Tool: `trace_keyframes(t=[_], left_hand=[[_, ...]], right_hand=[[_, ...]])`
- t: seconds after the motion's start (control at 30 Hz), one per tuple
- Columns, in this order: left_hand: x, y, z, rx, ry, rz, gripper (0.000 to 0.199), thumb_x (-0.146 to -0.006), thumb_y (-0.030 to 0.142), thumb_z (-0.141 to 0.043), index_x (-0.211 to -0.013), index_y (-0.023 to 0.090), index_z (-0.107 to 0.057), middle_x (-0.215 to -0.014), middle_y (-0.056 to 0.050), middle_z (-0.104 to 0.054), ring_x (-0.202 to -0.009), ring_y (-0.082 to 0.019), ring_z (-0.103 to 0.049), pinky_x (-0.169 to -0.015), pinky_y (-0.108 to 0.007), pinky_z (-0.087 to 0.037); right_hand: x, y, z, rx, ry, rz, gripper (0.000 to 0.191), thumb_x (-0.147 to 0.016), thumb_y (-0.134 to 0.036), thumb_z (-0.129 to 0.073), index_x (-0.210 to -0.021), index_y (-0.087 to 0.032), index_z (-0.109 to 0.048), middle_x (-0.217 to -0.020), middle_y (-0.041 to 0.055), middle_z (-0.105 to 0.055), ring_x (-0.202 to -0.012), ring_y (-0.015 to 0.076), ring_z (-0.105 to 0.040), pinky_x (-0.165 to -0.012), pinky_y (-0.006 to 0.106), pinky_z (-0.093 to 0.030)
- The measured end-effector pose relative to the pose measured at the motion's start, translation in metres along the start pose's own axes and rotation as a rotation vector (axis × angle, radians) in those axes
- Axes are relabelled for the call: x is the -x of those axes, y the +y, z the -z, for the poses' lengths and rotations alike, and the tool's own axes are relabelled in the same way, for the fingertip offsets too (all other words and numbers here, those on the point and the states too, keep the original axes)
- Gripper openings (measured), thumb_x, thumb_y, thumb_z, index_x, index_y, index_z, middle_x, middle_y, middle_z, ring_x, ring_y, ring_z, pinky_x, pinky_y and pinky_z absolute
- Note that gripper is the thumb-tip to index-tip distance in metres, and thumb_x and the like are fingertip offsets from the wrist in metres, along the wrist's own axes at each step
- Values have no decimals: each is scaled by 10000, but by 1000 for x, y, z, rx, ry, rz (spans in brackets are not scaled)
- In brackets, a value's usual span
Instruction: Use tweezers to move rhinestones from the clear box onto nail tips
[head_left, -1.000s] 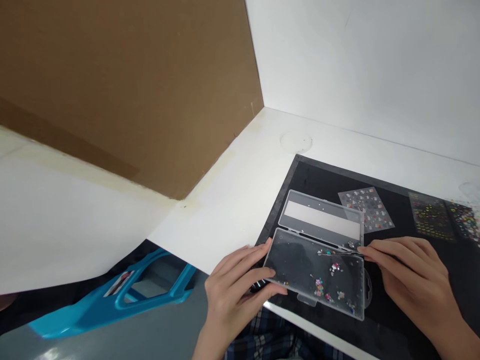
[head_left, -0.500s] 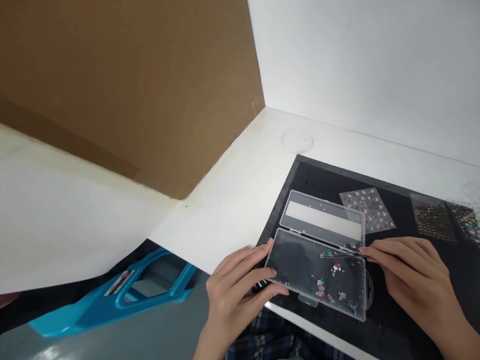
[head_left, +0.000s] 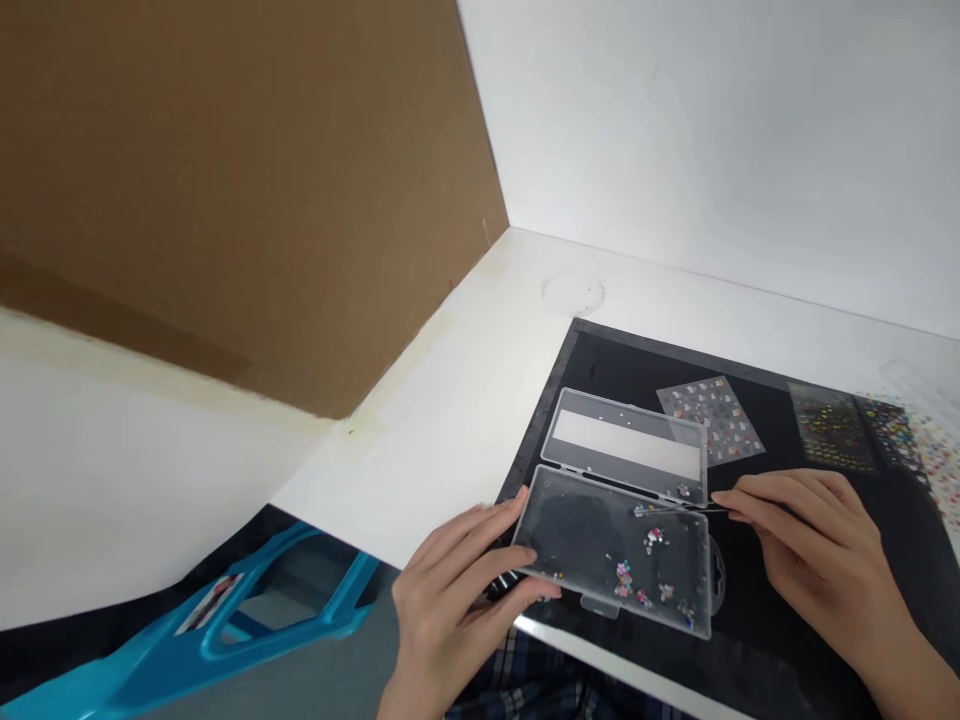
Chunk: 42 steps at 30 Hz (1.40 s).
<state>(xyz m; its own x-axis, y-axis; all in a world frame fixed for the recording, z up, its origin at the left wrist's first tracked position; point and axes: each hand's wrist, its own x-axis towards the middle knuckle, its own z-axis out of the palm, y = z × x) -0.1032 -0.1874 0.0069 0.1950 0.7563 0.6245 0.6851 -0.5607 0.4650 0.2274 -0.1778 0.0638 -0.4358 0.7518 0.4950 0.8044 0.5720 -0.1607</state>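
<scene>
Nearest the camera, plaid cloth (head_left: 517, 672) showed below the pale front edge of the white table (head_left: 442, 425). The left hand (head_left: 457, 590) was partly closed, thumb and fingers gripping the left end of a shallow clear tray (head_left: 574, 525), over a dark object with white stripes (head_left: 501, 583). The right hand (head_left: 817, 560) had its thumb and forefinger pinched together on a thin metal tool (head_left: 675, 511), whose tip reached left over the tray to a few small gems (head_left: 640, 511) near its back edge. The tray was at the front of the black mat (head_left: 750, 640), with more gem clusters (head_left: 623, 578) scattered mostly in its right half. Off to the lower left, beyond the table's edge, was a blue plastic object (head_left: 112, 670). The hinged lid (head_left: 645, 478) lay open behind the tray, a white strip (head_left: 626, 444) across it. Farther back, a clear sticker sheet (head_left: 712, 420) lay partly under the lid's right end, with a yellow-dotted sheet (head_left: 832, 427) to its right. A faint round outline (head_left: 572, 294) marked the table beyond the mat, before the brown panel (head_left: 247, 200) and white wall (head_left: 712, 150).
</scene>
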Motion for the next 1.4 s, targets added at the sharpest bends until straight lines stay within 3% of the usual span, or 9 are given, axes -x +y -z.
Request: trace_keyframes(t=[0.2,0.6,1.03,1.23,1.4], left_hand=[[0,-2,2,7,-33,-21,206,-958,407,-755,-842,240,-725,-1111,-85,-841,-936,-267,-807,-839,-411,-667],[1,-6,4,-18,-80,-38,134,-950,336,-771,-866,243,-722,-1128,-79,-836,-942,-265,-783,-848,-395,-626],[4,-7,4,34,-111,-3,102,-913,301,-812,-904,239,-733,-1166,-100,-825,-980,-279,-780,-890,-421,-615],[5,-7,4,25,-103,12,96,-915,312,-811,-905,248,-740,-1159,-85,-829,-968,-288,-789,-863,-442,-634],[6,-6,5,31,-106,14,103,-912,315,-814,-910,241,-741,-1154,-106,-827,-986,-308,-789,-856,-461,-637]], right_hand=[[6,15,18,-69,-120,-7,374,-960,42,-529,-1141,-247,-684,-1025,12,-759,-882,143,-697,-843,344,-484],[16,31,40,-151,-171,-129,373,-985,-23,-524,-1162,-310,-684,-1077,15,-759,-944,182,-691,-830,377,-509],[7,16,34,-136,-176,-101,463,-955,58,-496,-1211,-288,-667,-1059,-6,-759,-898,135,-705,-860,368,-455],[8,12,43,-14,-131,-102,396,-976,8,-516,-1174,-291,-682,-1071,1,-774,-908,161,-718,-873,388,-437],[8,3,42,36,-173,-64,484,-958,41,-437,-1197,-311,-669,-1067,-17,-787,-981,166,-729,-916,392,-419]])
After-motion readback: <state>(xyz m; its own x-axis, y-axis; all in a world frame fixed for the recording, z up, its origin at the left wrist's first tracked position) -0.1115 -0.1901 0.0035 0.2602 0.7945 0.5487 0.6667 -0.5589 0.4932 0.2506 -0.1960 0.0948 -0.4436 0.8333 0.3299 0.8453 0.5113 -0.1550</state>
